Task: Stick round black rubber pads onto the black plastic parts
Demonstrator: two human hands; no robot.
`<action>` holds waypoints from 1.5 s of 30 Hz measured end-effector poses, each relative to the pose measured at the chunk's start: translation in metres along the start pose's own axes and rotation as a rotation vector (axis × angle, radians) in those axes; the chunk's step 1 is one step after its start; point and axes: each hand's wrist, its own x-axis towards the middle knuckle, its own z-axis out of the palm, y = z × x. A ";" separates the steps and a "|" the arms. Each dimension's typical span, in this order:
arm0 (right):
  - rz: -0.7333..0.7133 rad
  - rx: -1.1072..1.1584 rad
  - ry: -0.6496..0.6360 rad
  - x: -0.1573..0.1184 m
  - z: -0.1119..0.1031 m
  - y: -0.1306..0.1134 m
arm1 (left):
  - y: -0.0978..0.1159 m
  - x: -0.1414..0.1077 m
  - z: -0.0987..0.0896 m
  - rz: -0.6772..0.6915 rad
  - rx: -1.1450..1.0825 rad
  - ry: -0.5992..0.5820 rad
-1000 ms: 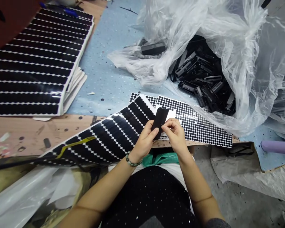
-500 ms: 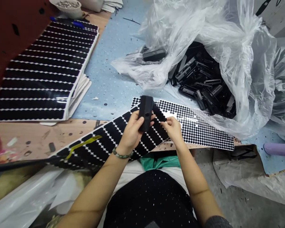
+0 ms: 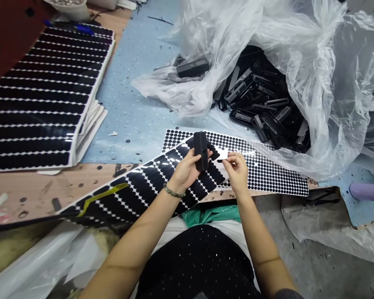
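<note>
L hand (image 3: pixel 185 169) has fingers round a blk case (image 3: pixel 200 150) over the striped sheet (image 3: pixel 152 179), R hand (image 3: pixel 238 169) fingers pinching a sm. blk strip (image 3: pixel 220 160) nr the dotted sheet (image 3: pixel 276 176).

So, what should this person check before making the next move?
- Black part held: ok, the left hand grips it.
- Small black piece at the fingertips: ok, the right hand seems to pinch it.
- Piece fully off the striped sheet: cannot tell from this angle.
- Piece apart from the black part: ok, a gap shows between them.
- Striped sheet wholly on the table: not ok, it overhangs the near edge.
- Plastic bag open: ok, dark parts show inside.
</note>
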 end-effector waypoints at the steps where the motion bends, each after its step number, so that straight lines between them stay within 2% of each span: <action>1: 0.056 0.105 0.024 -0.003 -0.001 -0.005 | 0.001 -0.005 0.002 0.029 -0.027 -0.025; 5: 0.215 0.394 0.022 -0.014 0.001 -0.024 | 0.000 -0.025 0.010 0.157 -0.053 -0.086; 10: 0.249 0.531 -0.006 -0.024 0.006 -0.043 | -0.003 -0.043 0.014 0.215 -0.008 -0.148; 18: 0.101 0.410 0.055 -0.032 0.004 -0.059 | -0.004 -0.056 0.023 0.356 0.086 -0.047; 31: 0.003 0.314 0.051 -0.037 0.006 -0.057 | -0.002 -0.064 0.026 0.435 0.133 -0.046; 34: -0.056 0.206 0.069 -0.040 0.006 -0.058 | -0.002 -0.067 0.028 0.445 0.142 -0.038; 40: -0.187 -0.074 0.192 -0.052 0.002 -0.058 | -0.006 -0.072 0.025 0.490 0.156 -0.011; 43: -0.118 0.022 0.214 -0.053 0.002 -0.053 | -0.007 -0.073 0.025 0.460 0.140 -0.024; 45: -0.037 0.187 0.129 -0.051 0.004 -0.050 | -0.009 -0.074 0.026 0.446 0.125 -0.044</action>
